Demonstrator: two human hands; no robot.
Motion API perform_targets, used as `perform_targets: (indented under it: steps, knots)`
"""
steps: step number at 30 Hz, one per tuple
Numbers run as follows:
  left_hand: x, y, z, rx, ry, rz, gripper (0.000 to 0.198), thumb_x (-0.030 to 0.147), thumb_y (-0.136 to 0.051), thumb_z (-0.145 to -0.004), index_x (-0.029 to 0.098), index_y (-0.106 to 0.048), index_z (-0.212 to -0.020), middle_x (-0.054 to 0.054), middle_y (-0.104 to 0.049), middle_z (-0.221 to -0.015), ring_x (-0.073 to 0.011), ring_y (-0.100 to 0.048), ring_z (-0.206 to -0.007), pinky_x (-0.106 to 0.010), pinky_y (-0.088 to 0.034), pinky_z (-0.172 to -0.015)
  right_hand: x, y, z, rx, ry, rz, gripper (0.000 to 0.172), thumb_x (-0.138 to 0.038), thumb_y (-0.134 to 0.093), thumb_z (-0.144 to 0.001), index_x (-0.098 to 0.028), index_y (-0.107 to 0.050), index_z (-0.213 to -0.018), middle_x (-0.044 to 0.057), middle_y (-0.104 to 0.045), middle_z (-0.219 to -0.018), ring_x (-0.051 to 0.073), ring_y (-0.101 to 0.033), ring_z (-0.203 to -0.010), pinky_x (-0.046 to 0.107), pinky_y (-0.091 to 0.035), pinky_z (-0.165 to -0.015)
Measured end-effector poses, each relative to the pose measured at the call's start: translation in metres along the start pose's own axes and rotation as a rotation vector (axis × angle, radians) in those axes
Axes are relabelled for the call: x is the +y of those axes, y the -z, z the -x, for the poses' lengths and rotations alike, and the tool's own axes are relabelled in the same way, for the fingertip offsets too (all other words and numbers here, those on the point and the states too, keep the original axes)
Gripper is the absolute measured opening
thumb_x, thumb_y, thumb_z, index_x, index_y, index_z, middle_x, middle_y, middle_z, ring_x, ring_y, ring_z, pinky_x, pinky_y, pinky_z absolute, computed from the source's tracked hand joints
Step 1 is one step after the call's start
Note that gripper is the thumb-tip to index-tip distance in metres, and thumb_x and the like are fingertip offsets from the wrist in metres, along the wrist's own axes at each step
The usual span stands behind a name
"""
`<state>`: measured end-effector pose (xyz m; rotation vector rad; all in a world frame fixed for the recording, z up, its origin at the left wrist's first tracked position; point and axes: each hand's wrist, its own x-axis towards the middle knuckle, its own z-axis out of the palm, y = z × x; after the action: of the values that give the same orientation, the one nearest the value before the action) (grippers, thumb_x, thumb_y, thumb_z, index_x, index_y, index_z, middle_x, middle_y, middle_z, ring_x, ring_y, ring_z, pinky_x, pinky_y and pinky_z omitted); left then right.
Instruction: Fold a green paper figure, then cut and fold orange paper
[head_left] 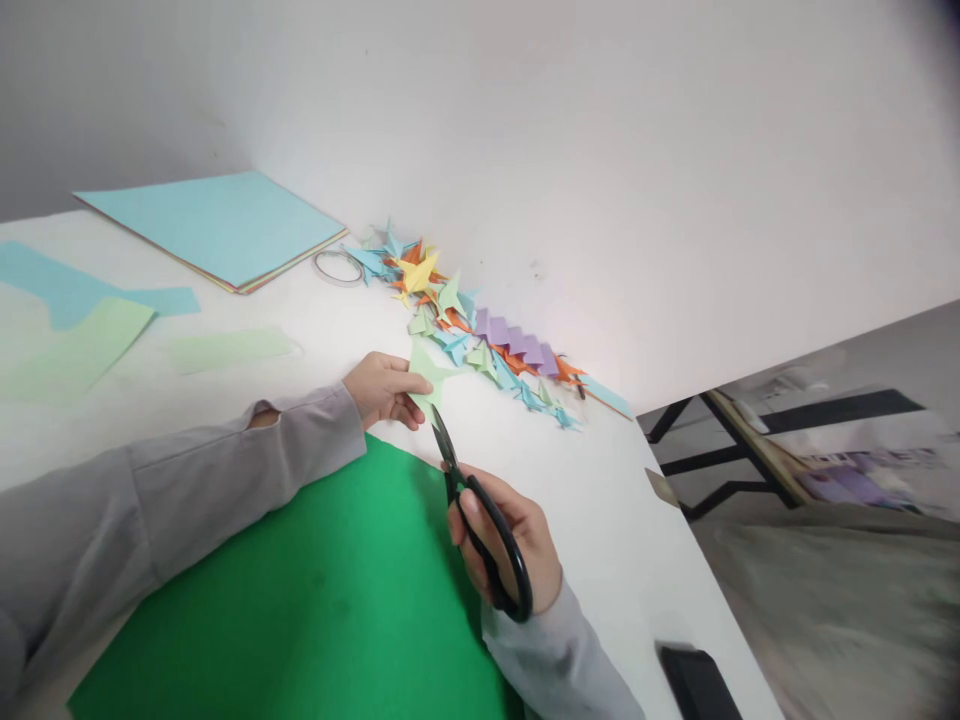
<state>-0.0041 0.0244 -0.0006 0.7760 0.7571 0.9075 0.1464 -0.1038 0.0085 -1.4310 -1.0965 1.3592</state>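
Scissors with black handles sit near the middle of the frame, grasped by the right hand, whose fingers pass through the loops; the blades point up and to the left, and their tips meet the lower edge of a pale green paper piece. The left hand, just above and left of the blades, pinches that paper piece between thumb and fingers and holds it slightly off the bench. The two hands are near each other, with the paper between them and closer to the left one. Both grey sleeves cross a large green sheet that covers the lower middle of the frame. Beyond the hands, along the wall, lies a row of folded paper shapes in many colours. In the upper left lie a stack of sheets with a light blue one on top, a tape ring beside it, and blue and green offcuts.
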Motion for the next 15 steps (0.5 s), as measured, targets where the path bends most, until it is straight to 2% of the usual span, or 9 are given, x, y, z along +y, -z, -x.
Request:
perform_targets:
  steps: [9,15]
  knots:
    - [-0.0006,-0.0003,-0.0004,-0.006,-0.002,0.01,0.006,0.004,-0.063,-0.058,0.006,-0.058,-0.055,-0.006,-0.057,-0.043,-0.015,-0.055,-0.035,-0.023,-0.046,-0.033,0.0014,-0.0006,-0.0025,0.014,-0.015,0.017,0.058,-0.05,-0.067,-0.065,-0.008,-0.058,-0.105,-0.004,-0.051,-0.046,0.003,-0.032,-0.027,0.017,-0.02,-0.026]
    - [0.0,-0.0008,-0.0001,-0.006,0.001,0.005,0.007,0.004,-0.062,-0.059,0.006,-0.057,-0.054,-0.005,-0.056,-0.041,-0.0151,-0.055,-0.035,-0.023,-0.046,-0.032,0.0024,0.0001,-0.0012,0.01,0.007,0.036,0.055,-0.05,-0.066,-0.067,-0.009,-0.059,-0.104,-0.004,-0.05,-0.047,0.003,-0.032,-0.027,0.017,-0.02,-0.026]
